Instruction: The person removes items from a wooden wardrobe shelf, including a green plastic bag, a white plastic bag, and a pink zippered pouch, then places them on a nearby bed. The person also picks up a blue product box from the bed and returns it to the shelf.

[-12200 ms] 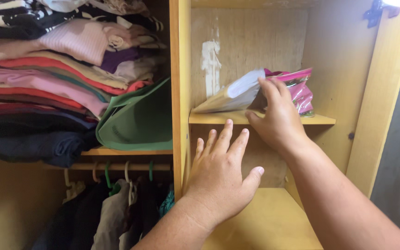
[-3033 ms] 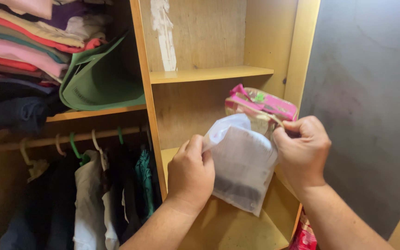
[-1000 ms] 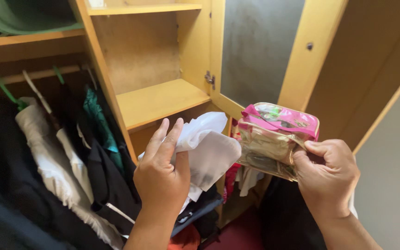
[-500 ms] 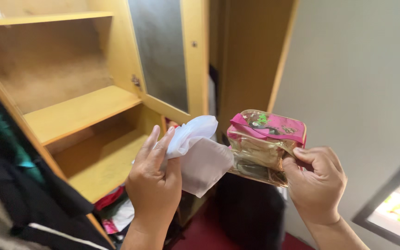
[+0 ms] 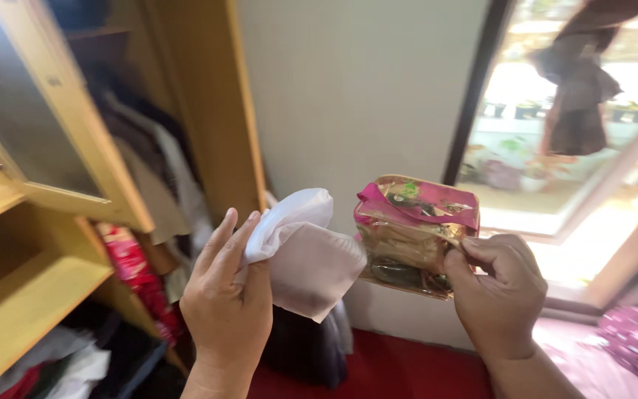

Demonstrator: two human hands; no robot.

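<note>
Low in the middle of the frame, the left hand (image 5: 227, 310) is raised with its back to the camera, its fingers (image 5: 219, 240) closed on the gathered top of a white plastic bag (image 5: 304, 258), which hangs to the right of the palm with something flat inside. Just right of it, the right hand (image 5: 500, 295) pinches the lower right corner of a clear zip pouch with pink trim (image 5: 415, 233) between thumb and bent fingers; the pouch sits at the centre of the frame, tilted slightly, its left edge touching the white bag. Its contents are too crumpled to make out.

Below the hands lies a red floor (image 5: 407, 373), and a purple spotted cloth (image 5: 633, 347) shows at the lower right. At the left stands a yellow wooden wardrobe (image 5: 31, 295) with an open shelf, clothes heaped beneath it. Behind the hands rises a pale wall (image 5: 356, 96). At the upper right a window (image 5: 592, 148) opens onto bright daylight, with a dark garment (image 5: 577, 81) hanging in it.
</note>
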